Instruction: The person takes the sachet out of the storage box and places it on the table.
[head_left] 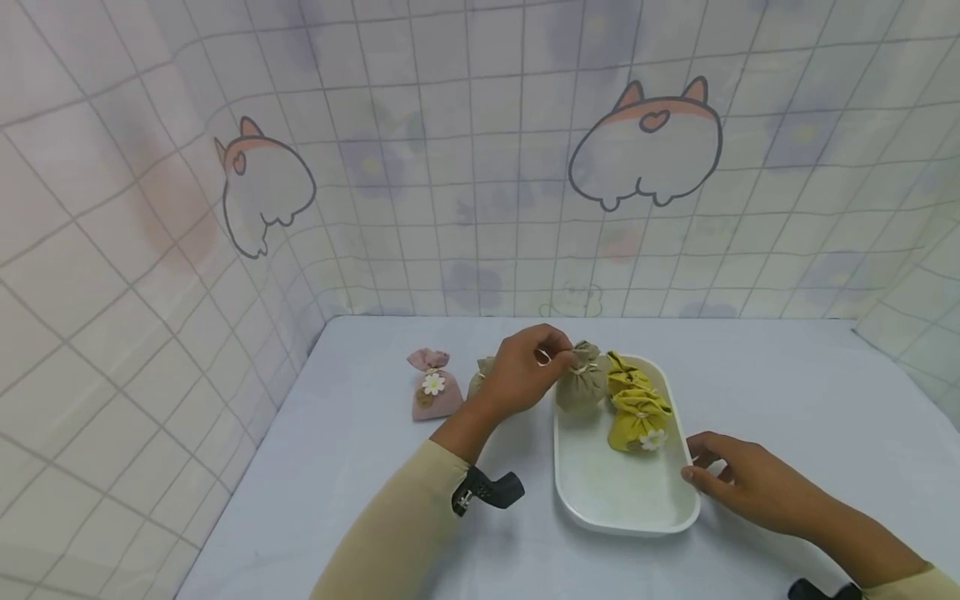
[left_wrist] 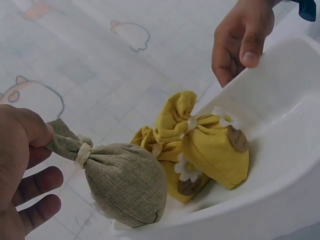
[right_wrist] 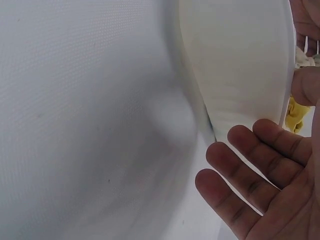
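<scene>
By its gathered neck my left hand (head_left: 527,367) pinches a grey-green drawstring pouch (head_left: 581,387), held over the far left corner of a white tray (head_left: 622,500). In the left wrist view this pouch (left_wrist: 127,182) hangs tilted, its tied neck between thumb and forefinger while the other fingers stay loose. Two yellow pouches (head_left: 637,417) with white flowers lie in the tray. My right hand (head_left: 750,483) grips the tray's right rim, thumb at the edge and fingertips (right_wrist: 240,137) against the outer wall.
Left of the tray a pink pouch (head_left: 437,396) with a white flower lies on the white table (head_left: 300,500). Another grey-green pouch (head_left: 477,379) sits partly hidden behind my left hand. A checked curtain (head_left: 450,167) with cartoon animals hangs behind the table.
</scene>
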